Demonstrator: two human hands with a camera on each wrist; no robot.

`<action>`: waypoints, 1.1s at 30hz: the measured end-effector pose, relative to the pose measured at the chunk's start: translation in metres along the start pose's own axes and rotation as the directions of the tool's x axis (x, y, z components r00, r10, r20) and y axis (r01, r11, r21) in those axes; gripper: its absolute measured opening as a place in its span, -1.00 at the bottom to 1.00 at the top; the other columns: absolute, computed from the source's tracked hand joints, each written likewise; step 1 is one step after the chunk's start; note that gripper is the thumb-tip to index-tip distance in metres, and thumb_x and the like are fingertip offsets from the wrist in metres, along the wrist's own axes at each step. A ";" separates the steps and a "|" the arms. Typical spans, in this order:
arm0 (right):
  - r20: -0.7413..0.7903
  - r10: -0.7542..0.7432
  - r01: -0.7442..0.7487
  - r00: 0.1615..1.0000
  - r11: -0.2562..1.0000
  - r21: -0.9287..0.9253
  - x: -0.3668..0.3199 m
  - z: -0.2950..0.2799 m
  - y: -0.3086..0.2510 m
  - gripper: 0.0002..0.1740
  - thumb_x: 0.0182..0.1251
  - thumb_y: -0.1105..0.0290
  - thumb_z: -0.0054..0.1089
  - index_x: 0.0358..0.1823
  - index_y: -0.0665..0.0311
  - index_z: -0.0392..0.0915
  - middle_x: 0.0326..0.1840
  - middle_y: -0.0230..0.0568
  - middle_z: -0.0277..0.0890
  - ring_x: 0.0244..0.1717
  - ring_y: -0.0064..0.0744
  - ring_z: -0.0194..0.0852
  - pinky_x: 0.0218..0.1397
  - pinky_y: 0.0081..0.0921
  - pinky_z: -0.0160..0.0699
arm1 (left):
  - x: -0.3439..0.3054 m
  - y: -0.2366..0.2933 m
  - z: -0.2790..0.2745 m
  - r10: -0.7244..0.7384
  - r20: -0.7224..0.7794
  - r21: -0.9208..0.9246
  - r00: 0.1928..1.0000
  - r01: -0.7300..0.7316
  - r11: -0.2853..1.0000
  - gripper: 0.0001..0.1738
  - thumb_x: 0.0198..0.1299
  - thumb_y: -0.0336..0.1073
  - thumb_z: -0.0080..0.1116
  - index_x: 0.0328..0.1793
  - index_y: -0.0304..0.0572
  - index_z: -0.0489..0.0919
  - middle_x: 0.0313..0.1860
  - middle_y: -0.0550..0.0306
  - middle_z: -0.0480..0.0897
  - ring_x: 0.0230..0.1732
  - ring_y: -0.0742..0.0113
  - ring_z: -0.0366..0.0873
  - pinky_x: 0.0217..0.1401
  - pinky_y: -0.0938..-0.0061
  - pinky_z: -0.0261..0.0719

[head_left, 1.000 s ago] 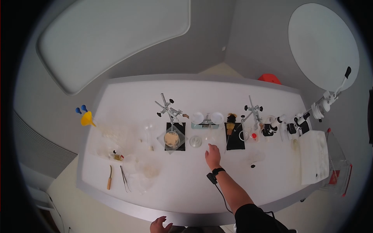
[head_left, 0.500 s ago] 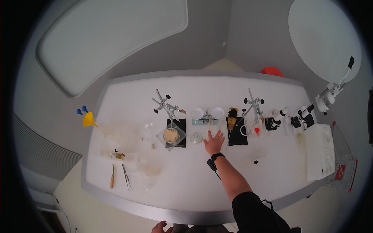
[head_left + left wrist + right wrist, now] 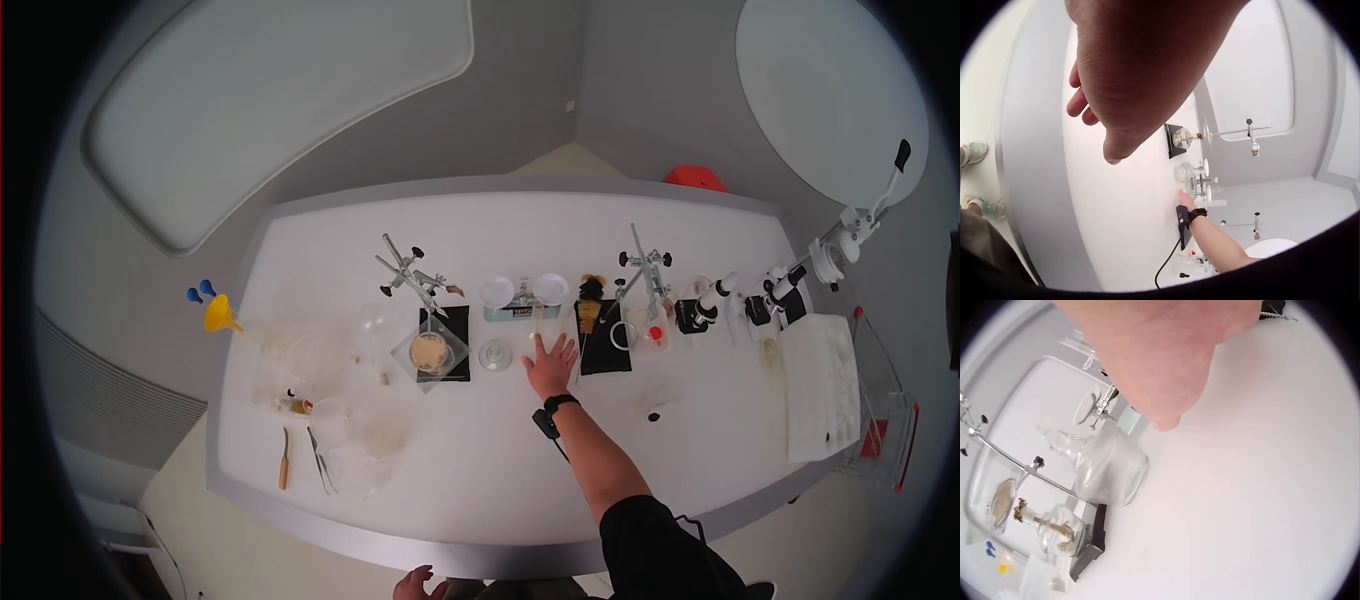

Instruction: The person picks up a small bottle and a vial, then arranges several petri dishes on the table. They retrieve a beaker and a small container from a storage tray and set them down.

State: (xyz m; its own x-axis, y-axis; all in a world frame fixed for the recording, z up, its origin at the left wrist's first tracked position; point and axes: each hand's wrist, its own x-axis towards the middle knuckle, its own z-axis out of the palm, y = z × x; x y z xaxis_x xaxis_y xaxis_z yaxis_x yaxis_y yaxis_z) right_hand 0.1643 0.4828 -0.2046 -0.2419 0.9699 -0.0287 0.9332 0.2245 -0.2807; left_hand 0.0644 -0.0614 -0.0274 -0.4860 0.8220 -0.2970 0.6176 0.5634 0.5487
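My right hand (image 3: 549, 367) reaches over the table with its fingers spread, in front of the balance (image 3: 522, 312) with two white pans. Just left of it stands a clear glass stoppered bottle (image 3: 495, 355). In the right wrist view, the thumb points down close to that bottle (image 3: 1113, 465), and most of the fingers are hidden. The left hand (image 3: 415, 584) hangs at the table's front edge, holding nothing. Its fingers (image 3: 1077, 103) and thumb are loosely bent in the left wrist view.
Left is an iron stand (image 3: 408, 275) holding a tan-filled dish (image 3: 429, 352) above an alcohol lamp (image 3: 1063, 531). A second stand (image 3: 645, 265) and microscopes (image 3: 705, 302) are to the right. A wooden-handled tool (image 3: 284, 470), tweezers (image 3: 320, 460) and a yellow funnel (image 3: 218, 315) lie left.
My right hand has moved slightly forward and its fingers have spread from a closer, bent pose. The left hand has dropped a little lower at the edge. The head view has shifted slightly.
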 end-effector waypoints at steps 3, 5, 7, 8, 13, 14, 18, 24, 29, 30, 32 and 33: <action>0.014 -0.014 0.014 1.000 1.000 -0.012 -0.003 -0.005 0.003 -0.21 0.45 -0.18 0.12 0.63 -0.14 0.20 0.67 0.47 -0.19 0.67 0.55 -0.33 0.64 0.35 -0.31 | 0.006 0.003 -0.003 0.017 0.010 0.000 1.000 -0.017 1.000 -0.39 0.17 -0.09 0.50 0.28 -0.20 0.59 -0.04 -0.10 0.75 -0.02 -0.05 0.72 0.02 0.13 0.69; -0.048 -0.070 0.072 0.996 0.997 0.030 -0.012 -0.010 0.005 -0.20 0.45 -0.17 0.13 0.63 -0.08 0.20 0.66 0.47 -0.14 0.68 0.50 -0.31 0.65 0.29 -0.26 | 0.013 0.015 -0.010 0.060 -0.018 -0.005 0.998 -0.060 0.998 -0.57 0.20 -0.15 0.41 0.13 -0.17 0.65 -0.11 -0.04 0.75 -0.09 -0.04 0.71 -0.03 0.08 0.66; -0.160 -0.125 0.132 0.979 0.991 0.033 -0.031 -0.011 0.007 -0.19 0.42 -0.13 0.19 0.61 0.00 0.24 0.62 0.45 0.00 0.66 0.47 -0.19 0.65 0.27 -0.19 | 0.025 0.009 -0.010 0.029 0.061 0.048 0.998 -0.031 0.998 -0.49 0.16 -0.06 0.45 0.15 -0.15 0.63 -0.08 0.00 0.76 -0.05 0.00 0.72 0.00 0.13 0.67; -0.209 -0.149 0.164 0.966 0.985 0.055 -0.047 -0.016 0.006 -0.19 0.40 -0.08 0.24 0.59 0.05 0.26 0.59 0.46 0.06 0.63 0.48 -0.11 0.64 0.26 -0.15 | 0.029 0.006 -0.015 0.004 0.153 0.091 0.988 -0.018 0.996 -0.40 0.11 0.03 0.49 0.18 -0.12 0.61 -0.05 0.05 0.77 -0.01 0.04 0.74 0.04 0.18 0.69; -0.151 -0.229 0.255 0.962 0.950 0.183 -0.167 -0.045 0.017 -0.28 0.36 0.13 0.32 0.46 0.31 0.35 0.54 0.39 0.13 0.59 0.46 -0.05 0.62 0.24 -0.04 | 0.057 -0.010 -0.049 0.155 0.092 0.088 0.984 -0.163 0.983 -0.57 0.24 -0.01 0.35 0.09 -0.12 0.64 -0.09 0.07 0.77 -0.06 0.01 0.72 0.00 0.14 0.66; -0.114 -0.241 0.260 0.964 0.945 0.196 -0.197 -0.048 0.020 -0.30 0.35 0.16 0.32 0.43 0.35 0.36 0.52 0.38 0.15 0.58 0.48 -0.05 0.62 0.26 -0.04 | 0.065 -0.017 -0.061 0.170 0.081 0.093 0.982 -0.177 0.980 -0.60 0.27 -0.03 0.32 0.09 -0.11 0.65 -0.10 0.07 0.77 -0.07 0.01 0.73 -0.01 0.15 0.66; 0.034 -0.270 0.257 0.962 0.942 0.214 -0.311 -0.054 0.033 -0.35 0.29 0.27 0.29 0.37 0.40 0.38 0.50 0.36 0.14 0.59 0.48 -0.07 0.62 0.28 -0.07 | 0.097 -0.055 -0.114 0.133 -0.087 0.108 0.987 -0.124 0.986 -0.71 0.23 -0.15 0.36 0.00 -0.10 0.69 -0.19 0.07 0.76 -0.13 0.03 0.73 -0.07 0.17 0.67; 0.117 -0.235 0.228 0.965 0.971 0.071 -0.398 -0.054 0.028 -0.39 0.22 0.33 0.30 0.30 0.38 0.42 0.51 0.34 0.13 0.60 0.45 -0.06 0.62 0.28 -0.06 | 0.177 -0.148 -0.220 0.078 -0.412 0.045 0.908 -0.065 0.997 -0.79 0.18 -0.29 0.36 -0.08 -0.14 0.71 -0.19 0.01 0.74 -0.13 0.00 0.72 -0.05 0.18 0.68; -0.009 0.070 -0.070 0.997 0.998 -0.004 -0.436 -0.052 -0.025 -0.34 0.16 0.51 0.26 0.35 0.38 0.36 0.54 0.31 0.12 0.62 0.38 -0.07 0.62 0.26 -0.03 | 0.298 -0.219 -0.303 0.183 -0.424 0.116 0.887 -0.147 0.982 -0.77 0.18 -0.30 0.34 -0.05 -0.16 0.68 -0.13 -0.05 0.73 -0.06 -0.08 0.69 0.02 0.15 0.66; -0.010 0.087 -0.088 0.996 0.996 -0.021 -0.448 -0.045 -0.040 -0.34 0.16 0.51 0.26 0.35 0.38 0.36 0.54 0.31 0.12 0.62 0.38 -0.07 0.62 0.26 -0.03 | 0.323 -0.229 -0.310 0.210 -0.387 0.145 0.898 -0.166 0.975 -0.75 0.18 -0.27 0.34 -0.03 -0.15 0.68 -0.11 -0.07 0.73 -0.04 -0.10 0.68 0.04 0.14 0.65; -0.068 0.212 -0.212 0.975 0.977 0.007 -0.468 -0.033 -0.069 -0.35 0.17 0.51 0.24 0.35 0.39 0.36 0.54 0.30 0.12 0.62 0.36 -0.08 0.62 0.24 -0.02 | 0.371 -0.249 -0.313 0.220 -0.248 0.192 0.943 -0.174 0.966 -0.71 0.17 -0.24 0.32 0.00 -0.13 0.68 -0.09 -0.08 0.73 -0.01 -0.10 0.68 0.07 0.11 0.65; -0.024 0.251 -0.250 0.968 0.968 0.029 -0.478 -0.031 -0.090 -0.35 0.16 0.51 0.24 0.35 0.38 0.37 0.54 0.30 0.12 0.62 0.34 -0.07 0.62 0.21 -0.02 | 0.391 -0.258 -0.311 0.217 -0.118 0.257 0.969 -0.181 0.949 -0.68 0.17 -0.20 0.30 0.03 -0.11 0.68 -0.07 -0.09 0.73 0.03 -0.11 0.68 0.11 0.08 0.64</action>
State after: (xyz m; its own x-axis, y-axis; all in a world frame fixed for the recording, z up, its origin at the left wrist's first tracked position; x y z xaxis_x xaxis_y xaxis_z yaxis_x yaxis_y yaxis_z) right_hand 0.2045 0.0024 -0.1359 0.0064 0.9971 -0.0754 0.9560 -0.0282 -0.2921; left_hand -0.4772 0.0885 -0.0417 -0.4098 0.9090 -0.0764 0.8332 0.4071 0.3744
